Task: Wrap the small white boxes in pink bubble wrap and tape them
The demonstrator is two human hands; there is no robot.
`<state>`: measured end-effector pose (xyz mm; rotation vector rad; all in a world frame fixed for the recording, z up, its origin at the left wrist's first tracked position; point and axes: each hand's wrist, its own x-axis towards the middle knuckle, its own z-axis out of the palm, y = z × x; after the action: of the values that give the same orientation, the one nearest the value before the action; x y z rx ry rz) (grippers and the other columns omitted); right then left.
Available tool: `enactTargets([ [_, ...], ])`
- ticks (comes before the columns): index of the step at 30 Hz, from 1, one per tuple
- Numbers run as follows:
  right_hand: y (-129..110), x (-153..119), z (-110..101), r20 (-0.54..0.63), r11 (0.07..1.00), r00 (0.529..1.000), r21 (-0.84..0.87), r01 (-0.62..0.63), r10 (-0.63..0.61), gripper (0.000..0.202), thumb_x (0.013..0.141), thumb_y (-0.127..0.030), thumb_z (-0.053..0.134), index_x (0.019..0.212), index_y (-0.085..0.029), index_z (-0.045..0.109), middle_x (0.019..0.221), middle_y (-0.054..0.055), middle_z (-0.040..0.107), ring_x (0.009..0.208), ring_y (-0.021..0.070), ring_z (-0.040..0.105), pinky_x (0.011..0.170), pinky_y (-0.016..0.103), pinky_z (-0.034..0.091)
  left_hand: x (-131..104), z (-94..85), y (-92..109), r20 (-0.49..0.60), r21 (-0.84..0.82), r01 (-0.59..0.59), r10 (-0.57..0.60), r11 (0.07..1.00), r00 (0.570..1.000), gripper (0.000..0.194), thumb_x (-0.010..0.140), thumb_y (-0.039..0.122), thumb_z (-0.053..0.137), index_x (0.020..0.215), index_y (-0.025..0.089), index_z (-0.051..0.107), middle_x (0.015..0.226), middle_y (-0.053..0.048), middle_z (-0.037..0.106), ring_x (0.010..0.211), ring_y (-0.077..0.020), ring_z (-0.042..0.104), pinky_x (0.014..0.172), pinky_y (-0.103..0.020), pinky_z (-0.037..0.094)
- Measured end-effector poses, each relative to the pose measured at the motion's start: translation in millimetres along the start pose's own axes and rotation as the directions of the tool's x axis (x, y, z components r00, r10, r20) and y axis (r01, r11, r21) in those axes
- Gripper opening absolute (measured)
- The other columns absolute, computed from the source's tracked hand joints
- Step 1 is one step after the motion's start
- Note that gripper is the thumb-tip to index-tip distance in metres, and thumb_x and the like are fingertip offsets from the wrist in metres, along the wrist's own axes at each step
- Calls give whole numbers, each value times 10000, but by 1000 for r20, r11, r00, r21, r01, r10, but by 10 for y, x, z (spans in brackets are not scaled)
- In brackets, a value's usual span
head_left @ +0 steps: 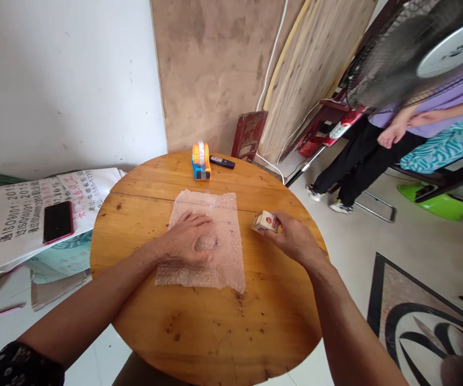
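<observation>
A sheet of clear bubble wrap point(211, 206) lies flat on the round wooden table point(199, 332). My left hand point(186, 236) rests on it, palm down with the fingers stretched out and the thumb apart. To the right of the sheet, my right hand point(295, 238) grips a small cream-coloured box point(264, 221) with a red mark on its face. Thumb and fingers close around the box's right side. The box is at the tabletop; whether it touches the wood I cannot tell.
An orange and blue tape dispenser point(201, 161) stands at the table's far edge beside a black remote-like object point(222, 162). Left of the table, a phone point(58, 222) lies on printed sacks point(94, 187). A fan point(424, 53) and a standing person point(360, 155) are at the right.
</observation>
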<state>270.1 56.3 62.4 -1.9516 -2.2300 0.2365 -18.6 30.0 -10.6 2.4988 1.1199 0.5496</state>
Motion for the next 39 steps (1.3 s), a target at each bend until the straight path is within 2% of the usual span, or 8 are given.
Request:
enactTargets([
  [1, -68, -38, -24, -37, 995, 999, 92, 27, -23, 321, 790, -344, 655, 1072, -190, 649, 866, 62, 718, 763, 233, 647, 622, 295, 432, 2, -9, -20, -45, -55, 0, -3, 998, 999, 700, 769, 368, 642, 1407, 142, 466, 1470, -182, 473, 1373, -353, 399, 1160, -558, 238],
  [3, -265, -112, -51, -92, 941, 984, 290, 173, -152, 315, 793, -354, 657, 1070, -205, 649, 886, 39, 719, 777, 207, 643, 664, 289, 456, 7, -33, -73, -159, -190, 21, -52, 982, 986, 672, 792, 238, 549, 1442, 132, 414, 1471, -171, 474, 1357, -313, 428, 1141, -511, 312],
  [5, -495, -156, -16, -132, 868, 943, 369, 334, -306, 341, 773, -323, 680, 1091, -206, 644, 934, 35, 719, 814, 199, 642, 714, 291, 466, 11, -56, -133, -239, -300, 62, -138, 952, 961, 676, 783, 156, 492, 1451, 130, 396, 1438, -158, 512, 1310, -284, 485, 1107, -483, 376],
  [8, -768, -133, 177, -72, 817, 880, 343, 464, -470, 404, 750, -240, 688, 1147, -204, 627, 1020, 47, 718, 869, 207, 648, 762, 304, 473, 14, -64, -211, -275, -331, 117, -214, 936, 937, 652, 775, 105, 467, 1426, 135, 431, 1282, -131, 634, 1176, -252, 584, 1048, -461, 443],
  [11, -837, -53, 449, 23, 825, 846, 240, 512, -533, 460, 748, -228, 694, 1198, -183, 612, 1137, 108, 699, 1008, 267, 644, 850, 370, 480, 17, -44, -252, -277, -256, 143, -214, 956, 937, 596, 793, 94, 454, 1389, 114, 476, 1174, -124, 688, 1116, -249, 608, 1027, -466, 457],
  [16, -646, 16, 682, 2, 793, 839, 329, 514, -545, 671, 759, -335, 711, 1377, -194, 491, 1321, 147, 616, 1168, 295, 599, 953, 435, 468, 18, -46, -236, -256, -169, 165, -205, 972, 945, 597, 788, 72, 451, 1376, 163, 498, 1180, -83, 697, 1129, -241, 600, 1033, -464, 454],
  [22, -615, -12, 698, -45, 773, 846, 381, 507, -532, 484, 750, -254, 697, 1222, -199, 608, 1119, 90, 708, 1000, 255, 654, 888, 387, 479, 25, -70, -204, -247, -163, 175, -212, 971, 946, 582, 786, 69, 446, 1360, 132, 513, 1184, -96, 696, 1139, -244, 601, 1042, -452, 453],
  [39, -661, -7, 756, -31, 779, 842, 364, 511, -538, 495, 774, -322, 697, 1244, -210, 591, 1193, 110, 687, 1072, 275, 636, 922, 417, 455, 21, -63, -223, -239, -77, 165, -179, 983, 954, 537, 805, 93, 451, 1334, 136, 535, 1213, -102, 688, 1146, -253, 601, 1024, -455, 457],
])
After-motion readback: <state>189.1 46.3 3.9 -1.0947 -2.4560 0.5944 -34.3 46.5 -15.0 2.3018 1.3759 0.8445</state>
